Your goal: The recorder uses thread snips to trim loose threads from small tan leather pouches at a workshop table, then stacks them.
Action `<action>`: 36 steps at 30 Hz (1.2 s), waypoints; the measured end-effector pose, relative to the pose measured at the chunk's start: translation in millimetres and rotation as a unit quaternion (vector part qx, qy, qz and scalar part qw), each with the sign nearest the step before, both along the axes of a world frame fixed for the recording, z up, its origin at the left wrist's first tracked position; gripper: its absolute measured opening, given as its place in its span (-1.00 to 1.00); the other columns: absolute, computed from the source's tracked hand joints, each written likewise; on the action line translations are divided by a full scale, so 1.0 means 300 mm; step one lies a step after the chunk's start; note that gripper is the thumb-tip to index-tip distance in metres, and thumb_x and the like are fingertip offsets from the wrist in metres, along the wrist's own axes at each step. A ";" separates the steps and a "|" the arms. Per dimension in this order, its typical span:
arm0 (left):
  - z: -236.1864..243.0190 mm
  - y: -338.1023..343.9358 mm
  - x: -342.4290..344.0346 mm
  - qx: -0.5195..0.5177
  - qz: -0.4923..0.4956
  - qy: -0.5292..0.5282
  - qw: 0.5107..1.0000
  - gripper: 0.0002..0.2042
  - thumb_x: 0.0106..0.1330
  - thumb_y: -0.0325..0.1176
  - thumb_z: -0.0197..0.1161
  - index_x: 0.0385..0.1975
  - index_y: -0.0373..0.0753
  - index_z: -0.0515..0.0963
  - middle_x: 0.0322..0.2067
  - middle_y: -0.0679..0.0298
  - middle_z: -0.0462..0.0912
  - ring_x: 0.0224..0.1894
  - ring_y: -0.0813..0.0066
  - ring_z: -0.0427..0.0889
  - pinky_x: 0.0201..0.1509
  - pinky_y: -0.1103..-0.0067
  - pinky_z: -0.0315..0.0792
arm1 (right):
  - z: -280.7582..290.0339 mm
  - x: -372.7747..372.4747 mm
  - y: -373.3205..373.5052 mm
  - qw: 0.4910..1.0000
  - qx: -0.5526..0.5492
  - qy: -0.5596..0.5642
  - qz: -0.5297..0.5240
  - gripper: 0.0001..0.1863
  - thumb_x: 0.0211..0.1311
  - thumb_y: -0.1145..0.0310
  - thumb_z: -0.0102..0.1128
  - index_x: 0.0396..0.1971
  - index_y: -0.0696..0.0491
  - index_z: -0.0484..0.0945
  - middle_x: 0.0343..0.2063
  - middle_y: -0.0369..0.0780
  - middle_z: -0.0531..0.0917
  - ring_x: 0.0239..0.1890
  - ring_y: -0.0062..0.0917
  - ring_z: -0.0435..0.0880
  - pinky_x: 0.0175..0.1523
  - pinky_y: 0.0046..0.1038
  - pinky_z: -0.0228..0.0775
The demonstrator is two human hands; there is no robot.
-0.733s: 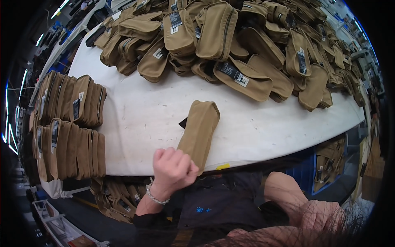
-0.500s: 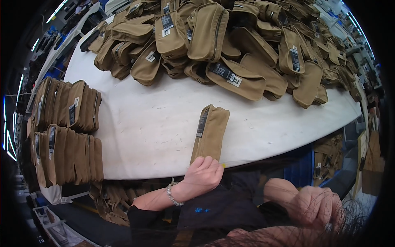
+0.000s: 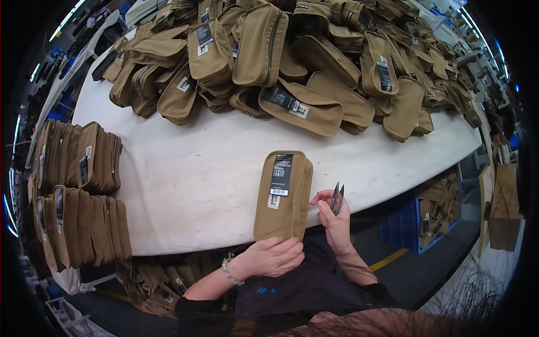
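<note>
A tan zippered pouch (image 3: 283, 222) stands out over the table's near edge, its broad face toward me. On that face are a dark tag (image 3: 282, 174) and a small white label. My left hand (image 3: 273, 256), with a beaded bracelet at the wrist, is closed on the pouch's near end. Just right of the pouch, my right hand (image 3: 336, 227) grips a pair of thread snips (image 3: 337, 199), blades pointing up and away. Its fingertips come close to the pouch's right side; whether they touch it I cannot tell.
A large heap of similar pouches (image 3: 261, 45) covers the far part of the white table (image 3: 185, 185). Two upright rows of pouches (image 3: 84, 224) stand at the left. Right of the table, a blue crate (image 3: 412, 224) holds more; others lie below the near edge.
The pouch has turned from its narrow side to its broad, tagged face. My right hand has come up from the lower right to beside it, and the snips now show.
</note>
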State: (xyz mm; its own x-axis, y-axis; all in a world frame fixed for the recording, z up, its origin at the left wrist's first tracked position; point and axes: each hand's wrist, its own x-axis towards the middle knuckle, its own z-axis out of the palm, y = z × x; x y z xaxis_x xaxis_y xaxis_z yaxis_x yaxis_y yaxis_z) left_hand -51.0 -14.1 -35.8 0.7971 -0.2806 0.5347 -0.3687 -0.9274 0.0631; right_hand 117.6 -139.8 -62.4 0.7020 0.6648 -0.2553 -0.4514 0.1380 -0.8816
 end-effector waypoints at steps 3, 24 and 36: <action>-0.054 0.001 -0.036 -0.007 0.017 -0.029 0.999 -0.80 0.20 -0.22 0.21 -0.20 -0.03 0.58 -0.10 0.45 0.55 0.03 0.57 0.52 0.09 0.57 0.21 | -0.012 0.010 -0.049 0.999 -0.026 -0.044 0.005 -0.80 0.34 0.52 0.09 -0.07 0.14 0.43 -0.27 -0.18 0.63 -0.69 -0.90 0.11 -0.61 -0.77 -0.07; -0.006 0.022 0.132 -0.264 0.200 0.145 0.932 -0.86 0.07 -0.35 0.39 -0.38 -0.07 0.59 -0.38 0.43 0.48 -0.22 0.42 0.43 -0.10 0.46 0.14 | 0.072 -0.052 -0.050 0.935 -0.215 -0.250 0.134 -0.60 0.01 0.46 0.46 -0.47 0.06 0.27 -0.46 -0.33 0.57 -0.61 -0.91 0.17 -0.52 -0.77 0.06; -0.010 0.023 0.162 -0.313 0.197 0.141 0.918 -0.90 0.12 -0.46 0.31 -0.44 -0.14 0.51 -0.41 0.39 0.49 -0.26 0.39 0.45 -0.11 0.46 0.15 | -0.039 -0.070 -0.091 0.988 -0.107 -0.103 0.043 -0.66 0.12 0.55 0.32 -0.43 0.08 0.23 -0.48 -0.31 0.60 -0.60 -0.92 0.25 -0.53 -0.73 0.08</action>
